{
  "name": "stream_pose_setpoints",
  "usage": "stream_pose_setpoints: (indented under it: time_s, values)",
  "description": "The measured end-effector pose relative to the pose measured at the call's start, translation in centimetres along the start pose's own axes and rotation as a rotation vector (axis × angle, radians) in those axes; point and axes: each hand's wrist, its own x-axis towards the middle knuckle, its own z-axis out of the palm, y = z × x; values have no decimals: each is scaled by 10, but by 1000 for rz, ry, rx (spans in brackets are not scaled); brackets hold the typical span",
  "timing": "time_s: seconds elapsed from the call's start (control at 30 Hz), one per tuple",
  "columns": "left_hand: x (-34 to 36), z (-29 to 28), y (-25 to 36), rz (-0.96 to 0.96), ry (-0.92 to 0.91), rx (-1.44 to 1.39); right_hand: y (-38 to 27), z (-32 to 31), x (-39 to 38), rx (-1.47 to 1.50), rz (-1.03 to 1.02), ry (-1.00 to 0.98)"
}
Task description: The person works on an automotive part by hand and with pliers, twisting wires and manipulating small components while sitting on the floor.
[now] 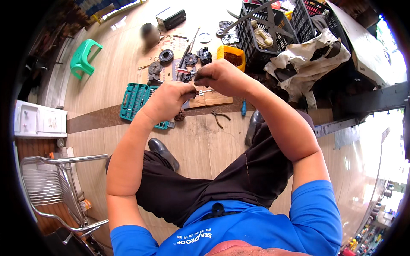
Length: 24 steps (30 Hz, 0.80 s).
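My left hand [167, 101] is closed in a pinch over the cardboard [220, 100], its fingertips darkened with grime. Close beside it, my right hand [223, 79] curls with thumb and fingers pressed together, also blackened at the tips. The fingertips of both hands nearly meet around something small and dark that I cannot make out. A small silver metal piece [207, 91] shows just below the right fingers. Under and beyond the hands lie black round machine parts [191, 59]. An open teal socket set case [133, 101] sits left of my left hand.
Pliers [220, 118] and a blue-handled screwdriver [244, 107] lie on the floor near my shoes. A yellow bin [231, 53] and black crates [260, 38] stand at the far right. A green stool [84, 58] is far left; a metal chair [47, 183] stands nearer.
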Motion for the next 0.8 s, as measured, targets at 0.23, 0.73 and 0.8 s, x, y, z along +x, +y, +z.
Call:
stream_pose_setpoints:
  time_s: [0.23,0.73,0.8]
  values:
    - [-12,0,-2,-171,244,-255,-13,18,1,228,132,85]
    - [15,48,-12,-175,344,509,15,49,5,85,379,169]
    - [16,52,-8,-182,350,514,16,51,4,187,435,214]
